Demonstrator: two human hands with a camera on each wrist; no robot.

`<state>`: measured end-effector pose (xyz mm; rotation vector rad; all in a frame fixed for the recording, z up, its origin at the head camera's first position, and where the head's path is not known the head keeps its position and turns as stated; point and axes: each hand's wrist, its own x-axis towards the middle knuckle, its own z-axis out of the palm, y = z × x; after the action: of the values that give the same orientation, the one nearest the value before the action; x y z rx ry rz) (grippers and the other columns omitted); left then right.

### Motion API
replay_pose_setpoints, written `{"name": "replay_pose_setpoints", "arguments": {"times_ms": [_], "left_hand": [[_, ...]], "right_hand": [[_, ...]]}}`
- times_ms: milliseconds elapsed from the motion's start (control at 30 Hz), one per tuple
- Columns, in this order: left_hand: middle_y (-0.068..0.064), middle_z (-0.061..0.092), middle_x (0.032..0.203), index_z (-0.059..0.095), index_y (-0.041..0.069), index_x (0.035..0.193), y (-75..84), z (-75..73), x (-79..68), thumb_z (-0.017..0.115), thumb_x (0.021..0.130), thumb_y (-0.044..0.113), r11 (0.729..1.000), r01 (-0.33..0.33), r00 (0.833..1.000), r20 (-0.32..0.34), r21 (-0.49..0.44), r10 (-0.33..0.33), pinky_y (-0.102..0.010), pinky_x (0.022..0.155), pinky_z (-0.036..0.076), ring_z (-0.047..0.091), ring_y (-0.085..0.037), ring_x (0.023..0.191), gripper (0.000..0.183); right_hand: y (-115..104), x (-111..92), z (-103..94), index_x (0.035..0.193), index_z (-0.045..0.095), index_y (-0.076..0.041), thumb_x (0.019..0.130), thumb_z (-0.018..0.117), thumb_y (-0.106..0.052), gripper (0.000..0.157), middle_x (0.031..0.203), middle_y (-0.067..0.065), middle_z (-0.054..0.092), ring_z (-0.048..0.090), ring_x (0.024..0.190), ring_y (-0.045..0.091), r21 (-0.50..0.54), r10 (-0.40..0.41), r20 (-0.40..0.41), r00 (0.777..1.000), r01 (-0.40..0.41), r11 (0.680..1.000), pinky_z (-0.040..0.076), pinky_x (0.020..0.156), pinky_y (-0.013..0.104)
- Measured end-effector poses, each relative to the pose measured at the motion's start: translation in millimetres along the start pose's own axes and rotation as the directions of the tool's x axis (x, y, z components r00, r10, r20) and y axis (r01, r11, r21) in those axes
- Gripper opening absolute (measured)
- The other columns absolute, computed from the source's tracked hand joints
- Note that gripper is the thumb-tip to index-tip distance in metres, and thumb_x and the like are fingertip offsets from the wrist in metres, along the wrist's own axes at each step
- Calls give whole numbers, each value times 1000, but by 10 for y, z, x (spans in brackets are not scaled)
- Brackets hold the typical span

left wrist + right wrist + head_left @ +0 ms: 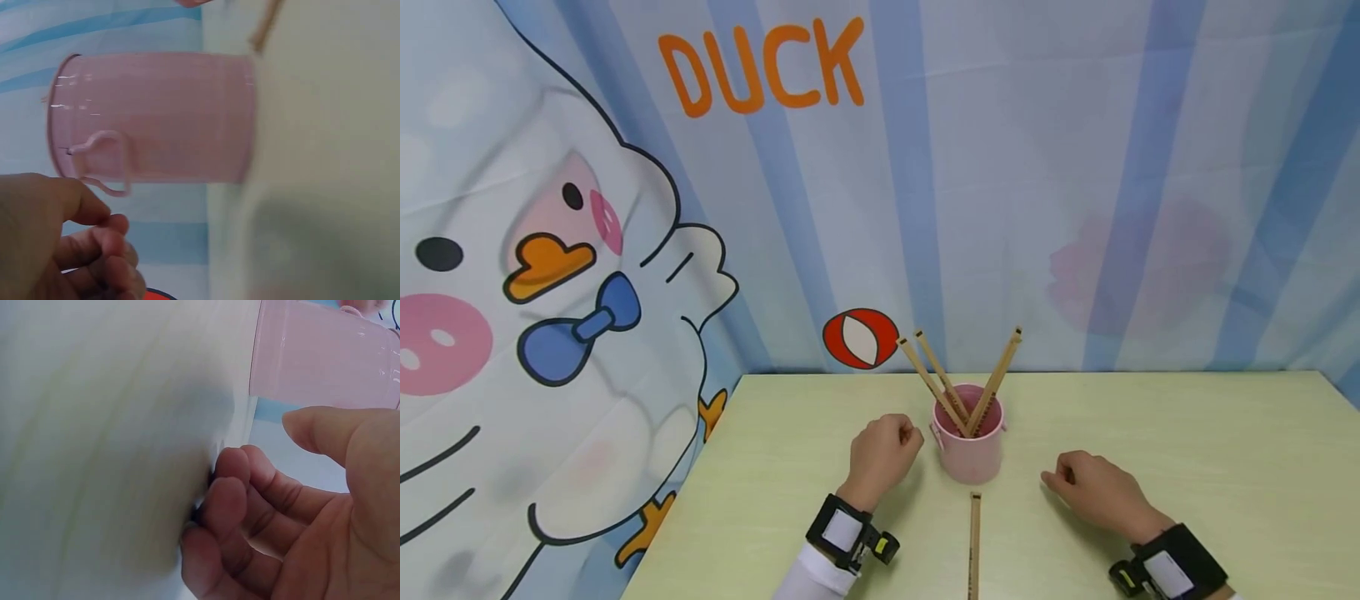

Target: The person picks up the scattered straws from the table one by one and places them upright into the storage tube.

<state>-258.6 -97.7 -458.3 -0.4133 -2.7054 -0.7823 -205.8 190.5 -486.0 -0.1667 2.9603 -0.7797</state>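
Observation:
A small pink bucket [972,458] stands upright on the table, with several narrow wooden sticks [1000,375] leaning out of it. They bear small dark marks and look like rulers. Another such stick [975,542] lies flat in front of the bucket. My left hand [883,454] is just left of the bucket, fingers loosely curled around nothing. In the left wrist view its thumb and fingers are close to the bucket's side handle [125,162]; whether they touch it, I cannot tell. To the right, apart from the bucket, my right hand [1097,492] holds nothing, its fingers loosely bent near the tabletop.
The pale yellow table [820,400] ends at a hanging cloth [1000,167] printed with blue stripes, a duck and a red ball. Each wrist carries a black strap with a camera [883,547].

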Motion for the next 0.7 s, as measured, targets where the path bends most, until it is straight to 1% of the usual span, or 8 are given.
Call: {"name": "replay_pose_setpoints", "arguments": {"times_ms": [133, 267, 433, 533, 700], "left_hand": [[10, 33, 49, 44, 19, 55, -132, 88, -122, 54, 81, 18, 999, -8, 996, 94, 38, 4, -25, 41, 26, 34, -6, 44, 28], [10, 33, 50, 45, 19, 55, -205, 150, -197, 54, 78, 16, 998, -14, 987, 162, 63, 3, -26, 42, 26, 34, -6, 46, 25], [11, 33, 50, 43, 20, 54, -228, 175, -236, 55, 76, 14, 996, -24, 980, 197, 92, 5, -26, 43, 27, 34, -6, 47, 25], [11, 32, 50, 41, 20, 54, -240, 189, -245, 55, 76, 15, 995, -24, 979, 206, 101, 2, -27, 43, 27, 34, -6, 46, 27], [11, 34, 51, 44, 21, 55, -262, 207, -245, 56, 79, 17, 993, -22, 977, 212, 112, -2, -27, 43, 28, 36, -6, 47, 27]], "right_hand": [[-5, 2, 0, 69, 52, -14, 88, 59, -32, 27, 57, -1, 45, 42, 52, 13, -10, 16, 0, 1000, -16, 1000, 31, 50, 29], [-13, -11, -2, 68, 52, -13, 88, 59, -33, 28, 57, -1, 44, 42, 51, 13, -17, 27, -6, 1000, -27, 999, 31, 49, 29], [-27, -28, -7, 68, 50, -14, 88, 58, -36, 31, 57, -2, 44, 42, 51, 13, -23, 26, -15, 1000, -26, 999, 31, 49, 29], [-37, -34, -13, 69, 50, -14, 88, 57, -39, 32, 57, -1, 45, 42, 52, 14, -25, 14, -15, 1000, -15, 1000, 31, 49, 29], [-98, -47, -25, 69, 51, -14, 87, 58, -40, 33, 57, -1, 46, 43, 52, 13, -23, 20, -2, 1000, -20, 1000, 31, 49, 29]]}}
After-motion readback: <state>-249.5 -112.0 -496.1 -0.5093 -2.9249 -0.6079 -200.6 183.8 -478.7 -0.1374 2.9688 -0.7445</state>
